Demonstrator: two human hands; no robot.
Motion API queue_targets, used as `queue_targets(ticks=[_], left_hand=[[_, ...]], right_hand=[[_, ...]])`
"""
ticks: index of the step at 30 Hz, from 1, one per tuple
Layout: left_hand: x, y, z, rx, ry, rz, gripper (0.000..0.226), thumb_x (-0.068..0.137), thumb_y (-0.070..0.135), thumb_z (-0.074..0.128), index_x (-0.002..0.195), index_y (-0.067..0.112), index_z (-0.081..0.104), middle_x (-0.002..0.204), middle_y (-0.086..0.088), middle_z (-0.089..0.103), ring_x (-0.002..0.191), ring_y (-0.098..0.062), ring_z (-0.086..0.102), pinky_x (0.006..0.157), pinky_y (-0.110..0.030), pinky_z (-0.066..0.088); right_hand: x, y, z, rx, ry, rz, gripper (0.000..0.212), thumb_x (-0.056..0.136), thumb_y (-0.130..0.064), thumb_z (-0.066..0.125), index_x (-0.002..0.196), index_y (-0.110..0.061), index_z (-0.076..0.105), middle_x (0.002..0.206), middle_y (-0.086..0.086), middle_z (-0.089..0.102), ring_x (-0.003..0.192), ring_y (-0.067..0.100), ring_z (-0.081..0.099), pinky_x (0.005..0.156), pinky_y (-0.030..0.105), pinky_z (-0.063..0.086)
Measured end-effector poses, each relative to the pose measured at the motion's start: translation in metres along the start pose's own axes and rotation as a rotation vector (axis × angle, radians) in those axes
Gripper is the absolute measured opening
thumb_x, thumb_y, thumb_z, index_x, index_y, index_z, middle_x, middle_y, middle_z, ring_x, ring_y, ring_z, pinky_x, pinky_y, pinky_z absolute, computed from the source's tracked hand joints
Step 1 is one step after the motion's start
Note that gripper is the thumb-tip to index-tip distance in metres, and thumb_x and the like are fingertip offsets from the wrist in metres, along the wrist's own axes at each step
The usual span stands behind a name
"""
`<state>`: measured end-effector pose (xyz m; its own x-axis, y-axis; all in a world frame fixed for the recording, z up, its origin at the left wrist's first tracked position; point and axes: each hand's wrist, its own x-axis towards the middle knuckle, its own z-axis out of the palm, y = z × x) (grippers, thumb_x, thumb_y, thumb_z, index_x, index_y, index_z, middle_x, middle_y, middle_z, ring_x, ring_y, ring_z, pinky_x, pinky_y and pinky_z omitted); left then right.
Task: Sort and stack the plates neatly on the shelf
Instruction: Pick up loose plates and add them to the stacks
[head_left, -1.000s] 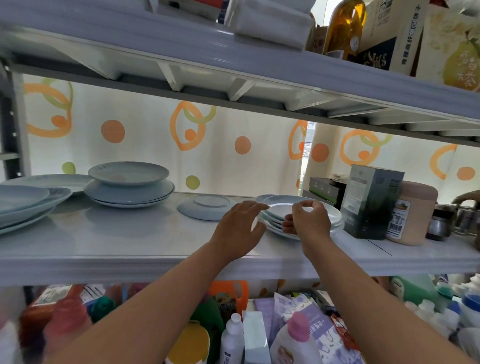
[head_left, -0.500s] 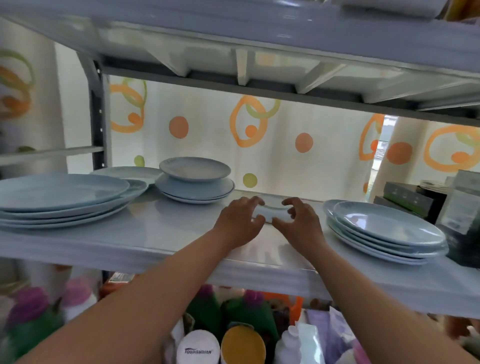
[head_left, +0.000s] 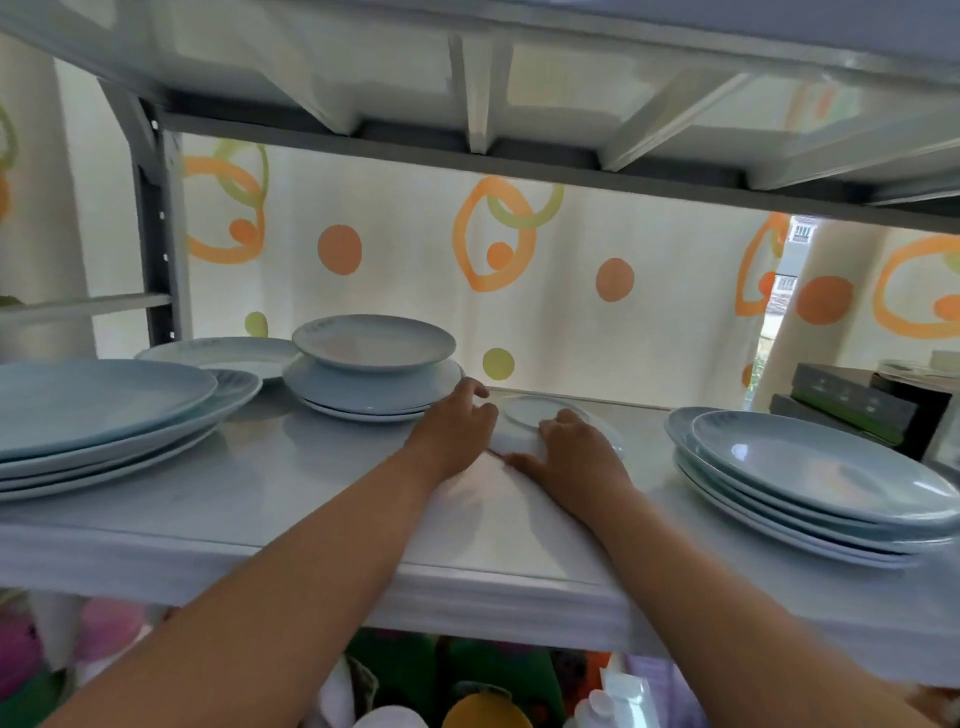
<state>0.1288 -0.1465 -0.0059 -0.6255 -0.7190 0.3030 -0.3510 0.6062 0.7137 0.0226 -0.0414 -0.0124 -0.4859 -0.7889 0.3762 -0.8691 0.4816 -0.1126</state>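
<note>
A small pale-blue plate lies upside down on the white shelf, near the back at the middle. My left hand rests on its left edge and my right hand lies over its right front edge, both touching it. Left of it stands a short stack of plates with a shallow dish on top. A stack of large plates fills the far left. Another stack of plates sits at the right. One more plate lies behind at the back left.
Dark boxes stand at the far right of the shelf. The upper shelf's underside hangs close overhead. A grey upright post is at the back left. Bottles crowd the level below.
Both hands left the right stack and moved left to the upside-down plate at mid shelf. They now lie on its two edges, and my view has come closer.
</note>
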Motion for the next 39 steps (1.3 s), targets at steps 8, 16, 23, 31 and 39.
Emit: queue_targets(ticks=[8,16,23,31,39], left_hand=[[-0.003,-0.005,0.001,0.023,-0.010,-0.002,0.036,0.094,0.026,0.035,0.128,0.016,0.041,0.128,-0.015,0.056,0.120,-0.030,0.049,0.098,-0.035,0.036],[-0.008,-0.004,-0.002,-0.032,0.015,0.100,0.034,0.097,0.023,0.034,0.128,0.014,0.045,0.131,-0.014,0.055,0.122,-0.029,0.049,0.092,-0.029,0.034],[-0.010,0.000,-0.002,-0.156,0.126,0.301,0.028,0.098,0.018,0.039,0.124,0.013,0.045,0.119,-0.010,0.060,0.094,-0.018,0.053,0.076,-0.019,0.032],[-0.010,0.005,0.000,-0.233,0.156,0.517,0.050,0.092,0.008,0.051,0.136,0.022,0.034,0.119,0.002,0.047,0.098,-0.013,0.049,0.088,-0.023,0.042],[-0.021,0.014,0.000,-0.178,0.275,0.678,0.078,0.091,0.015,0.054,0.143,0.045,0.003,0.146,0.003,0.035,0.120,-0.001,0.040,0.101,-0.018,0.034]], right_hand=[[-0.006,-0.016,0.000,-0.372,0.032,-0.140,0.046,0.100,-0.023,0.033,0.140,-0.001,0.030,0.119,0.023,0.060,0.104,0.039,0.062,0.083,0.044,0.051],[-0.007,-0.018,0.003,-0.541,0.279,-0.053,0.047,0.064,0.002,0.034,0.078,-0.008,0.077,0.046,0.011,0.061,0.032,0.029,0.058,0.032,0.028,0.046],[-0.017,-0.016,-0.008,-0.388,0.483,0.015,0.023,0.053,0.005,0.067,0.073,-0.006,0.070,0.053,0.008,0.063,0.040,0.023,0.061,0.036,0.025,0.047],[-0.027,-0.009,-0.021,0.087,0.549,-0.014,0.019,0.093,-0.007,0.049,0.108,0.000,0.059,0.099,0.018,0.048,0.086,0.032,0.051,0.056,0.038,0.047],[-0.045,0.001,-0.040,-0.069,0.817,0.015,0.012,0.081,-0.013,0.059,0.071,-0.014,0.064,0.059,0.001,0.058,0.057,0.025,0.054,0.055,0.028,0.034]])
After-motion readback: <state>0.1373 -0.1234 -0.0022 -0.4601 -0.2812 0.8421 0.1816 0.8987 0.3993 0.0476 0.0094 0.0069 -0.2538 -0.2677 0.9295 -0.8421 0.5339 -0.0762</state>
